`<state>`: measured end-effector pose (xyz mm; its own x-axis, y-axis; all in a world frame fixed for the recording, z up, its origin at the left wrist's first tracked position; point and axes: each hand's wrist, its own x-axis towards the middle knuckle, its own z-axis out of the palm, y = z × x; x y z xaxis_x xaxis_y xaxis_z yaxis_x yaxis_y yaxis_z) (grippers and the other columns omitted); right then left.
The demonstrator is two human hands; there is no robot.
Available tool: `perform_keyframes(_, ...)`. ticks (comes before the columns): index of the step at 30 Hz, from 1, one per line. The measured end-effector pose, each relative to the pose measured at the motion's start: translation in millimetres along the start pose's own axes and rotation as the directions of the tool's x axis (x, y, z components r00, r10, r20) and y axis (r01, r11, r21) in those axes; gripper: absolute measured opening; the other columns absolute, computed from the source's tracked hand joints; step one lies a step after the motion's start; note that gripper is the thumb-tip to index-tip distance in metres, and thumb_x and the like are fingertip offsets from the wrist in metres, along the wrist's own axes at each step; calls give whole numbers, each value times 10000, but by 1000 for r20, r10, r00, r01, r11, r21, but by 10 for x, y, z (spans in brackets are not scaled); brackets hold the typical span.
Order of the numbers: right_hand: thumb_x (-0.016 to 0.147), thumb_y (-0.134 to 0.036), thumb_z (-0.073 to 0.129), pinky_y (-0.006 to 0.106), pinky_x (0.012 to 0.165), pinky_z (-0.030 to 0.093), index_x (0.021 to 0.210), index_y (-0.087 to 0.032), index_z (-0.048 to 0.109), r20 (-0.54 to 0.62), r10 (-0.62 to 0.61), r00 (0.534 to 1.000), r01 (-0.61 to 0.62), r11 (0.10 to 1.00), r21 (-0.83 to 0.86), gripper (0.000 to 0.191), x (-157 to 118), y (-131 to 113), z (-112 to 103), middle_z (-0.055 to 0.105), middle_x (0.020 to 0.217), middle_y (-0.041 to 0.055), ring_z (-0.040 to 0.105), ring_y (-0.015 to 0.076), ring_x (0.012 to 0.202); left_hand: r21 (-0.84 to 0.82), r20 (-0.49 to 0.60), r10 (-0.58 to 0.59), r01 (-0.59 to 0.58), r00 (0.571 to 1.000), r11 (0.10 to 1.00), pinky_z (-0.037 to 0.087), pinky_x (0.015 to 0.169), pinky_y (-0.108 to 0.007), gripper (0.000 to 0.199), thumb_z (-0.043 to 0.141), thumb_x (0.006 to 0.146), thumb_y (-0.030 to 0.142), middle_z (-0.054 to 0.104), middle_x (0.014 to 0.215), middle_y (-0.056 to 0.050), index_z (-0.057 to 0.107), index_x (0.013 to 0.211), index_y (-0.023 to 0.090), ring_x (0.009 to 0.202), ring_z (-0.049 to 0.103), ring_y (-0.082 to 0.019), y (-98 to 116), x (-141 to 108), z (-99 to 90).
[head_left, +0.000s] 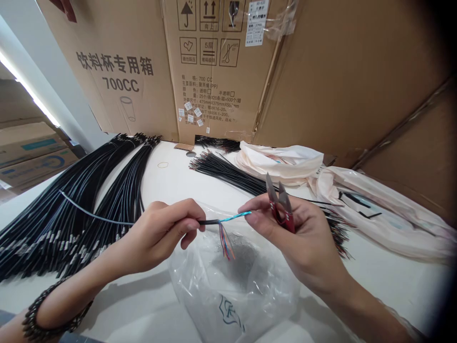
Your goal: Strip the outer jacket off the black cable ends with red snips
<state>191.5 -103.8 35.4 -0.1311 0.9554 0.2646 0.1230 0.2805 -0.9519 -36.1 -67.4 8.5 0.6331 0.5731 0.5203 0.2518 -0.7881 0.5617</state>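
Note:
My left hand (162, 233) pinches a black cable (209, 222) close to its stripped end. Out of the sheath come thin coloured wires (224, 240), red, blue and orange, that hang down. A light-blue and white twisted pair (233, 217) stretches to the right, its tip between the thumb and forefinger of my right hand (300, 233). Small red-handled snips (282, 205) also sit in my right hand, their blades pointing up and apart. Beneath both hands lies a clear plastic bag (232, 286) with dark contents that are hard to make out.
Large bundles of black cables (82, 195) cover the table's left side. Another cable bundle (228, 174) lies behind my right hand, beside white plastic wrapping (285, 162). Tall cardboard boxes (214, 62) stand along the back. More boxes (32, 152) are at the far left.

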Motion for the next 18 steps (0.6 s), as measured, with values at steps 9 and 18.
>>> perform_keyframes(9, 783, -99, 673, 184, 393, 202, 766, -188, 682, 86, -280, 956, 288, 952, -104, 92, 22, -16, -31, 602, 631, -67, 332, 21, 467, -2, 169, 57, -58, 984, 998, 365, 474, -148, 200, 409, 990, 228, 587, 600, 53, 594, 924, 192, 461, 465, -42, -29, 21, -90)
perform_keyframes(18, 874, -295, 609, 208, 367, 167, 732, -170, 668, 84, -176, 981, 184, 979, -92, 198, 52, -58, -20, 435, 525, -70, 256, 41, 442, 366, -132, 209, -148, 969, 919, 366, 499, -177, 99, 500, 957, 210, 624, 643, 46, 589, 919, 191, 496, 509, -53, -31, 23, 13)
